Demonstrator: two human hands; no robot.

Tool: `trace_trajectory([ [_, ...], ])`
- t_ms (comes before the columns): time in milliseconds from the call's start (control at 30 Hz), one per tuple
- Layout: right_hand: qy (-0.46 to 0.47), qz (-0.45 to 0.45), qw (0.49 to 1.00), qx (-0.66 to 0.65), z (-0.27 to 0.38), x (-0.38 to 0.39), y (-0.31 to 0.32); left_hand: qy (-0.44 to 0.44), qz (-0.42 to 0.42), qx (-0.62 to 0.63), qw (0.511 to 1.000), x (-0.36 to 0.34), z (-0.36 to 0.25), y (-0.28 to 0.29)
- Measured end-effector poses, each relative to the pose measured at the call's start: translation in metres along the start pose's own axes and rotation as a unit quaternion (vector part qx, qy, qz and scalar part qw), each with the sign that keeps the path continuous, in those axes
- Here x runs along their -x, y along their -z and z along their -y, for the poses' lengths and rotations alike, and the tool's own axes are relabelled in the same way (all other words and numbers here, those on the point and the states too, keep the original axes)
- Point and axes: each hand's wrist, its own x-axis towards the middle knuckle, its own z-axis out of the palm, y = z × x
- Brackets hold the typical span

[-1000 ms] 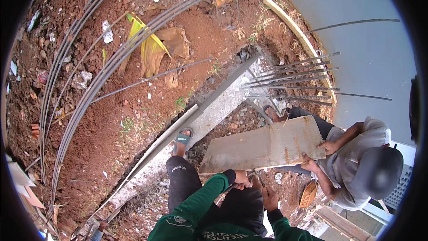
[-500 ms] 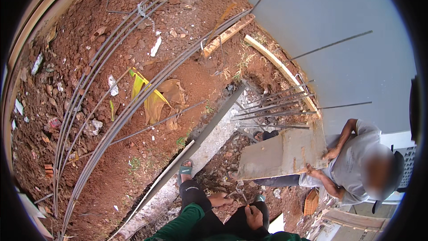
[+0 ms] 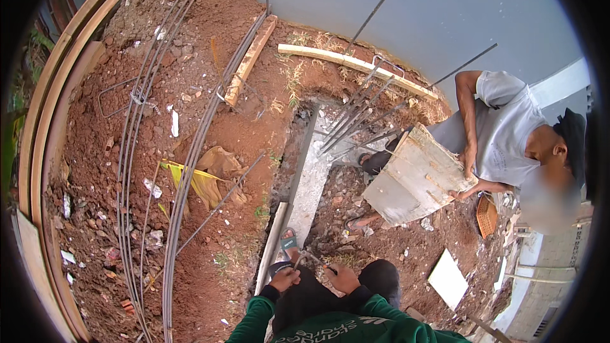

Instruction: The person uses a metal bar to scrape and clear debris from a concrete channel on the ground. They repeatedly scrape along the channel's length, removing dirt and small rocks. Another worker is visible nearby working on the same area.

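Observation:
My left hand (image 3: 284, 278) is closed around one handle of a pair of metal pincers (image 3: 304, 256), low in the middle of the view. My right hand (image 3: 344, 278) grips the other, dark-ended handle, so the handles are spread apart. The small head of the tool sits just beyond my hands, beside my sandalled foot (image 3: 289, 242). Its jaws are too small to make out. Ahead on the right, a co-worker (image 3: 502, 121) in a grey shirt bends over and holds a worn wooden panel (image 3: 416, 181) with both hands, tilted above the trench.
Long steel rods (image 3: 187, 171) lie across the red soil at left. Rebar (image 3: 352, 124) juts from a concrete strip (image 3: 312, 197) in the trench. A pale timber (image 3: 356, 63) lies by the grey wall. An orange basket (image 3: 487, 216) and white board (image 3: 448, 279) lie right.
My view has swung, and both hands now appear further left, still on the pincers. The co-worker has bent lower, and the panel has tilted at a different angle.

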Motion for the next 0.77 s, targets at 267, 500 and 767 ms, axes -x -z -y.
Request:
trace_trajectory([
  [267,0.030,-0.106,0.994,0.015,0.028,-0.016,0.049,0.096,-0.160,0.287,0.940,0.027,0.075,0.054],
  [500,0.077,-0.200,0.975,-0.053,0.071,-0.031,0.074,0.122,-0.243,0.326,0.905,0.092,0.216,0.106],
  [767,0.109,-0.142,0.965,-0.193,0.080,-0.040,0.060,0.165,-0.317,0.351,0.865,0.075,0.179,0.079],
])
